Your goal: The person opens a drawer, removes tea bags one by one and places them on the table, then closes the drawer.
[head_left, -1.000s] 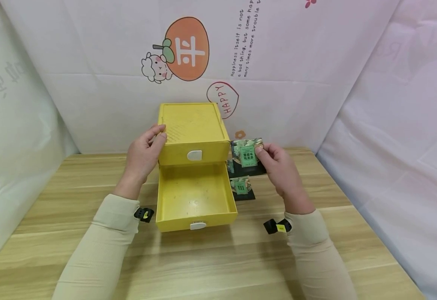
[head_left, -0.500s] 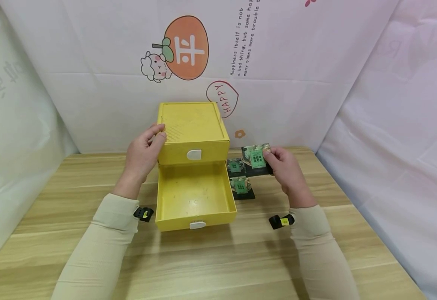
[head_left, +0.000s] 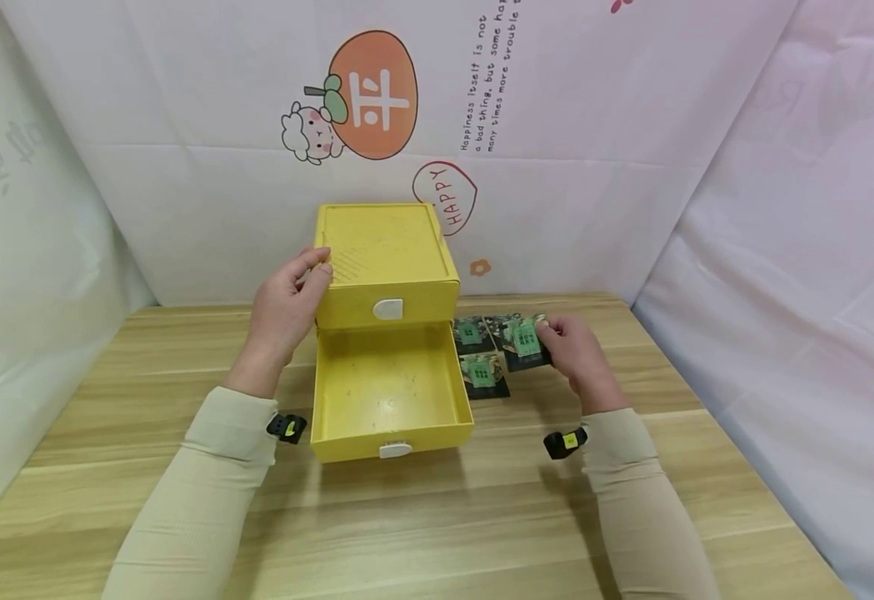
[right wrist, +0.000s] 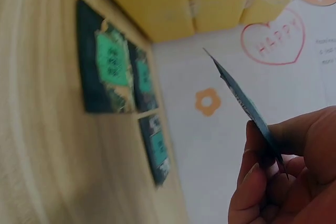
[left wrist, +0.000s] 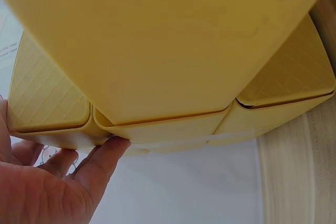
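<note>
**Yellow cabinet, two drawers, and dark packets beside it**

Yellow plastic makes up the one small cabinet (head_left: 386,265) standing on the wooden table (head_left: 437,517), toward its far side. It has two drawers, each with a white tab handle. The upper drawer (head_left: 389,307) is pushed in, so its contents cannot be seen. The lower drawer (head_left: 390,392) is pulled out toward the near edge, and only its bare yellow floor shows, with a few small specks on it.

At the cabinet's left side, the left hand (head_left: 285,310) rests against the top corner, fingers nearly straight and touching the edge, holding nothing.

Right of the cabinet, two dark packets with green labels (head_left: 476,352) lie flat on the table, just beside the open drawer. A third packet (head_left: 524,338) is pinched between the thumb and fingers of the right hand (head_left: 576,350), low over the table and just right of the other two; whether more lie beneath them cannot be told.
</note>
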Tool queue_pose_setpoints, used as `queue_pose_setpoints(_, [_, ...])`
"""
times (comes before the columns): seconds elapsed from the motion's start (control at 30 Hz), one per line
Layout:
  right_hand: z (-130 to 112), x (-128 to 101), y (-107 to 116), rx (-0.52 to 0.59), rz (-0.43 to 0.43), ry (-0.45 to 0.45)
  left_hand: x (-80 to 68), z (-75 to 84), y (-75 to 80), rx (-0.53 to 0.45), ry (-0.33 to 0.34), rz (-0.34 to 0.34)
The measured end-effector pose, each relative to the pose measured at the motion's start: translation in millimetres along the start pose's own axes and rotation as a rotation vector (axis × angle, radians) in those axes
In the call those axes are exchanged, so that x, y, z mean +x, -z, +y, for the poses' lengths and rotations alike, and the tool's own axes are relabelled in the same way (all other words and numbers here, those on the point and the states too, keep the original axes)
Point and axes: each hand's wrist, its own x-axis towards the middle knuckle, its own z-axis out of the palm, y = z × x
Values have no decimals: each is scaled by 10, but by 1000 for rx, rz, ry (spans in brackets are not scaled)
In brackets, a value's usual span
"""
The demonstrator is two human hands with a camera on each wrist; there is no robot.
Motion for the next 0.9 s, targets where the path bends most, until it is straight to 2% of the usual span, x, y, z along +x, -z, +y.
queue_pose_setpoints(0.33, [285, 119, -37, -192, -23, -57, 5, 2, -4, 9, 3, 5])
queue_pose_setpoints(0.57, [408, 171, -70, -272, -65, -109, -3, -9, 1, 17, 7, 5])
queue_pose_setpoints(0.9, [498, 163, -136, -361, -65, -92, 10, -22, -4, 14, 13, 5])
